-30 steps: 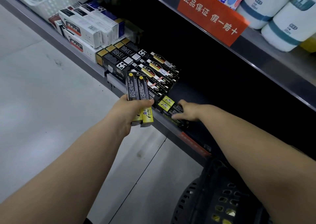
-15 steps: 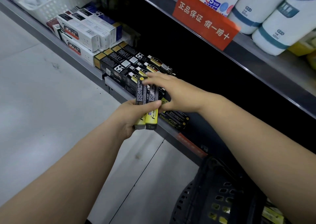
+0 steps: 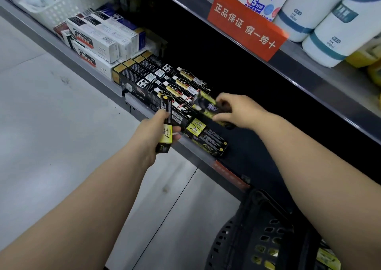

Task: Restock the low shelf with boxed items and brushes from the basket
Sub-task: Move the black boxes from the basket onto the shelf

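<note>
The left hand (image 3: 151,134) is gripping a black-and-yellow box (image 3: 166,123) nearly upright, fingers curling round its lower half, just in front of the low shelf (image 3: 199,159). The right hand (image 3: 242,111) is pinching a second box (image 3: 207,107) between thumb and fingers, holding it tilted over the shelved boxes (image 3: 206,140). The dark basket (image 3: 257,228) is sitting on the floor (image 3: 61,125) below the right forearm.

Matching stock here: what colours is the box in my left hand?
Box: black with a yellow end; head view.
</note>
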Demonstrator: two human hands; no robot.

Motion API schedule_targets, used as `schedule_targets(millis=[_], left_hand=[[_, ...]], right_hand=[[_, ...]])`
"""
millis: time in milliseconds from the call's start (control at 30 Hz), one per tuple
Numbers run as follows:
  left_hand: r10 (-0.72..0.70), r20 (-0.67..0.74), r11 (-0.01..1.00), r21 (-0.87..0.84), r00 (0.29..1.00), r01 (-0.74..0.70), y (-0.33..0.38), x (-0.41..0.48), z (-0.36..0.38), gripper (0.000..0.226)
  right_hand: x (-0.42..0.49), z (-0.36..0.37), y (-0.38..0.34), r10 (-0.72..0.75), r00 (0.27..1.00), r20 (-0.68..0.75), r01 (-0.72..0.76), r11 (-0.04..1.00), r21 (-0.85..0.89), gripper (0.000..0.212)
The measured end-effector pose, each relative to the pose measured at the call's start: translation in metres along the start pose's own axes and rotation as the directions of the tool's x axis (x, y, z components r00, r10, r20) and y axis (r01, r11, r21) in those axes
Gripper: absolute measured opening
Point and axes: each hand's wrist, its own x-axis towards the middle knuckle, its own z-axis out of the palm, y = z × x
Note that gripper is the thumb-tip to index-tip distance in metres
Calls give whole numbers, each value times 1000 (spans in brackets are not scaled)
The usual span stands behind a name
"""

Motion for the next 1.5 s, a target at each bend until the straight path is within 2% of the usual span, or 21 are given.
schedule_targets(millis=[100, 167, 300, 400, 533, 600, 667, 733, 800, 867, 933, 1000, 1100, 1167, 1233, 1267, 1333, 1400, 1500], left_hand=[[20, -7, 1000, 18, 1000, -20, -1, 2, -1, 15], [15, -12, 999, 44, 1000, -14, -1, 2, 0, 17], [69, -51, 981, 187, 996, -59, -3, 1, -2, 23], [103, -49, 970, 225, 993, -89, -4, 0, -2, 23], [91, -58, 977, 197, 994, -78, -5, 0, 1, 31], [75, -71, 981, 184, 995, -61, -5, 1, 3, 29], [53, -70, 982, 184, 996, -39, -6, 2, 5, 21], [45, -75, 978, 206, 996, -28, -6, 3, 7, 16], [54, -83, 977, 210, 995, -36, -6, 4, 7, 11], [47, -57, 982, 183, 997, -36, -6, 4, 7, 8], [31, 7, 989, 148, 1000, -31, -6, 2, 9, 6], [41, 33, 992, 116, 999, -45, -6, 1, 11, 7], [105, -30, 982, 160, 994, -99, -7, 4, 11, 26], [147, -38, 968, 213, 988, -136, -6, 2, 9, 26], [167, -3, 946, 281, 986, -159, -8, -1, 9, 10], [174, 19, 931, 322, 985, -171, -9, -4, 10, 8], [198, 53, 894, 400, 979, -203, -11, -6, 13, 10], [226, 86, 856, 457, 970, -240, -12, -7, 15, 12], [256, 133, 803, 523, 958, -287, -15, -8, 17, 10]], right_hand=[[12, 11, 25, 282, 958, 47, -265, 939, -219, 36], [18, 24, 32, 368, 926, 88, -329, 898, -292, 38], [25, 53, 29, 358, 928, 104, -303, 887, -348, 37], [30, 69, 25, 306, 928, 214, -258, 940, -224, 43], [26, 65, 26, 333, 879, 341, -315, 943, -108, 80], [22, 65, 24, 334, 854, 398, -310, 942, -126, 88], [19, 62, 16, 322, 872, 368, -287, 946, -148, 95], [17, 47, 0, 255, 929, 268, -243, 967, -76, 105], [13, 25, -20, 35, 987, 159, -50, 995, 91, 106], [7, 9, -39, -217, 971, 98, 209, 974, 90, 85], [0, 3, -48, -313, 944, 105, 306, 949, 80, 54], [-5, -1, -43, -264, 952, 153, 235, 954, 184, 35], [-5, -8, -9, -51, 987, 154, 12, 969, 245, 30], [0, -7, 21, 170, 983, 74, -178, 977, 119, 34], [7, 1, 42, 380, 924, 28, -380, 925, -29, 39], [10, 8, 47, 440, 898, 21, -437, 895, -83, 39], [19, 22, 51, 479, 878, 4, -475, 870, -136, 37], [27, 38, 48, 458, 889, -3, -451, 876, -168, 33], [36, 59, 37, 414, 906, 89, -392, 899, -194, 34]])
